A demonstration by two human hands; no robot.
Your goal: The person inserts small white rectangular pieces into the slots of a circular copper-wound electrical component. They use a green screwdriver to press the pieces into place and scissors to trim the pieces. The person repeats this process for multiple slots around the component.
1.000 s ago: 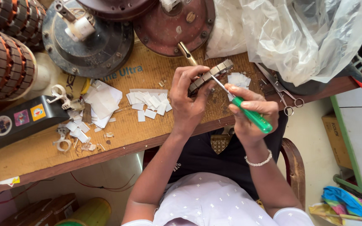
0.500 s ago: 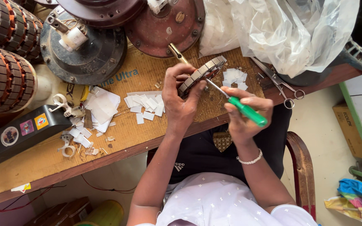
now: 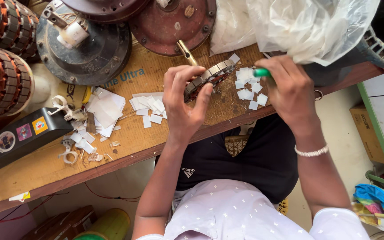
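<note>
Left hand [image 3: 184, 103] grips a ring-shaped laminated stator core [image 3: 209, 76], held on edge above the wooden bench [image 3: 36, 175]. Right hand [image 3: 290, 86] is closed round the green handle of a tool [image 3: 260, 72], its tip hidden near the core's rim. Just beside the core lie small white paper slips [image 3: 249, 85]; a second scatter of paper pieces [image 3: 150, 109] lies left of the left hand. Whether any slots already carry paper cannot be told; judging by the many loose slips, much of the lining appears left to do. Wound stators [image 3: 1, 80] and motor housings [image 3: 87, 44] stand at the bench's far edge.
</note>
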